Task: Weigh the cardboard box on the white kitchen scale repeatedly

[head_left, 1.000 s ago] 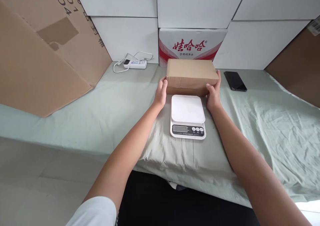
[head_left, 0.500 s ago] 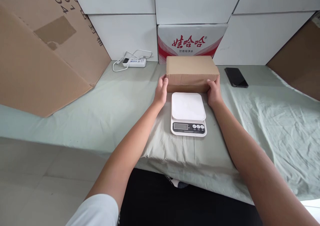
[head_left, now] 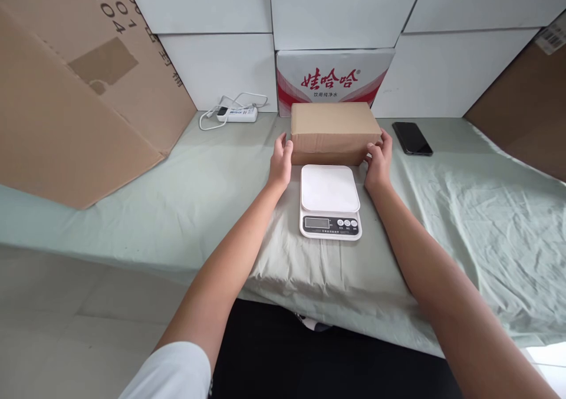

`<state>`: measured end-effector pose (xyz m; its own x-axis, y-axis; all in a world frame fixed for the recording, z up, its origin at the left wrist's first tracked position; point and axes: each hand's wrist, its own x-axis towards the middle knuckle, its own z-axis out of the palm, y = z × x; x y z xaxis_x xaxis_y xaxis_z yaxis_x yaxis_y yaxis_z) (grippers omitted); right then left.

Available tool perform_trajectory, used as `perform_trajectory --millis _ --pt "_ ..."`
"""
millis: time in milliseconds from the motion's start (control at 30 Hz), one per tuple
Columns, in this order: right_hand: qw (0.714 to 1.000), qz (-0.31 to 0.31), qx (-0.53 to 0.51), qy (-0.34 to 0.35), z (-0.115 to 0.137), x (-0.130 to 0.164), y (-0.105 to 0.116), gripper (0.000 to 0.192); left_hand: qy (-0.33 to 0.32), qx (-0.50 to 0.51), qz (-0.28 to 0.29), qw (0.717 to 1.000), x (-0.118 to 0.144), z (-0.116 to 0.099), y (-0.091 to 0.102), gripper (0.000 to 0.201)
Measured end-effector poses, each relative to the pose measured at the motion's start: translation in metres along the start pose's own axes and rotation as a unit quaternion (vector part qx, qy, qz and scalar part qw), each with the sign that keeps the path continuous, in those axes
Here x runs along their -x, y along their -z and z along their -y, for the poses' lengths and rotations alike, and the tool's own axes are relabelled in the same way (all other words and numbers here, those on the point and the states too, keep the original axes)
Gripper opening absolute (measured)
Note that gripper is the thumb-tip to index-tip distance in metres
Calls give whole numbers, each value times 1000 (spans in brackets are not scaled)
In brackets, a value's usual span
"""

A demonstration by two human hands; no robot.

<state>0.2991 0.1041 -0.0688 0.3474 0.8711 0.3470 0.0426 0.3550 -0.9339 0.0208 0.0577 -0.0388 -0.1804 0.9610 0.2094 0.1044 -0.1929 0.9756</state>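
Observation:
A closed brown cardboard box [head_left: 335, 144] rests on the cloth-covered table, right behind a white kitchen scale [head_left: 330, 195]. My left hand [head_left: 280, 162] is at the box's left side, thumb and fingers apart, the thumb close to the edge. At the right front corner, my right hand [head_left: 378, 162] has its fingers loosely bent and spread; whether they still touch the cardboard is hard to make out. The scale's plate is bare, and its display shows no readable digits.
A black phone [head_left: 412, 138] lies to the right. Farther left is a white power strip [head_left: 237, 114] with a coiled cable. White boxes, one a printed carton [head_left: 331, 75], line the back. Large cardboard boxes stand at left [head_left: 88, 104] and right [head_left: 526, 110].
Both hands have loosened from the brown box and moved slightly outward from its sides. The box keeps its place behind the scale. The view has shifted slightly.

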Motion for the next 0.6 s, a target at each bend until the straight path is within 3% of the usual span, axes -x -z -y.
perform_trajectory --millis 233,600 --pt "1000 -10 2 0 6 3 -3 65 13 16 -4 1000 1 -2 -1 64" --pt "1000 -16 16 11 9 4 -4 59 20 29 0 999 -1 0 -1 66"
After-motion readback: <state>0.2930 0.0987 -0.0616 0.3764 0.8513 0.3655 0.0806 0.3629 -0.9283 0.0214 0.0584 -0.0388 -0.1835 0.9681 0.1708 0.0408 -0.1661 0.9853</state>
